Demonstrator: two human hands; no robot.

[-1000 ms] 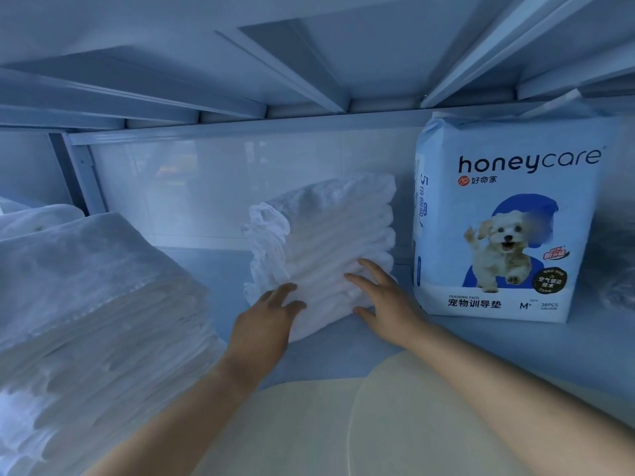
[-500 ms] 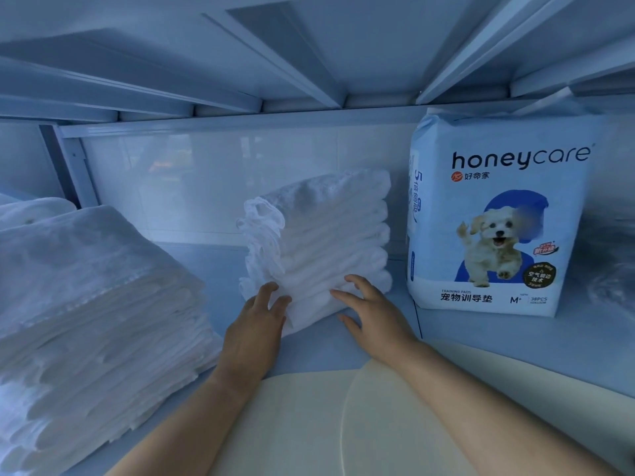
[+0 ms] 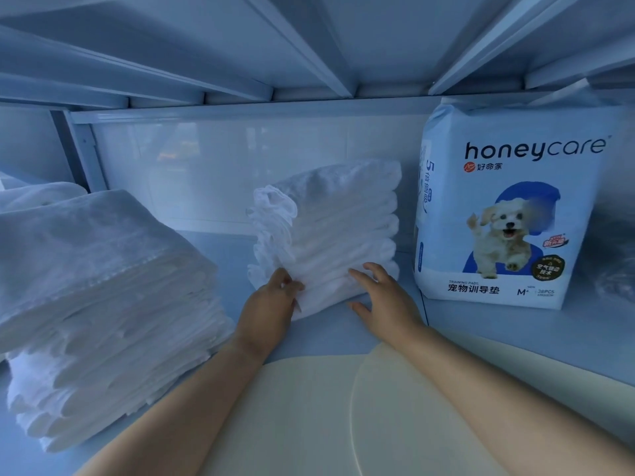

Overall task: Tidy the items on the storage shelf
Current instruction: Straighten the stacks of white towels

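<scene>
A small stack of white folded pads (image 3: pixel 336 228) stands in the middle of the blue shelf (image 3: pixel 515 334), leaning back and to the right. My left hand (image 3: pixel 269 305) grips the stack's lower left corner, fingers curled into the pad edges. My right hand (image 3: pixel 381 297) lies with spread, straight fingers against the stack's lower front, thumb low by the shelf surface. A large pile of the same white pads (image 3: pixel 99 297) fills the left side. A honeycare training-pad bag (image 3: pixel 508 207) with a dog picture stands upright on the right, close to the small stack.
The shelf above (image 3: pixel 309 39) hangs low with metal ribs. A tiled wall (image 3: pixel 213 173) closes the back. A crinkled clear plastic item (image 3: pixel 618 276) sits at the far right edge. Between the two pad stacks is a strip of bare shelf.
Both hands have slid down to the stack's lower front. The left hand's fingers, flat on the stack before, now curl around its lower left corner. The stack has hardly moved.
</scene>
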